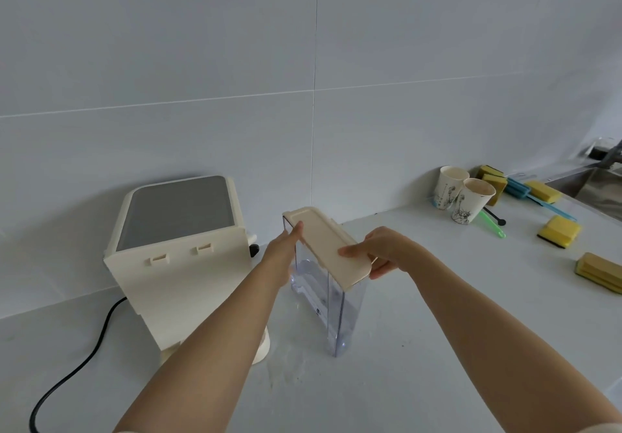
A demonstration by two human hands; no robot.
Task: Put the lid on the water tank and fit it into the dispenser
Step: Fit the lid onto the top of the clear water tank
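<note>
Trailing along the far left of the white counter: one black power cord, running to a cream dispenser with a grey top panel, its slotted back plate facing the camera. Just right of it, the left hand, fingers flat against the near-left edge of the lid. Lid: cream, oblong, resting on top of the clear water tank, which stands upright on the counter between dispenser and cups. Right hand: pinching the lid's near end, thumb above, fingers beneath. Further right, by the wall: two paper cups, several yellow sponges, blue and green brushes.
</note>
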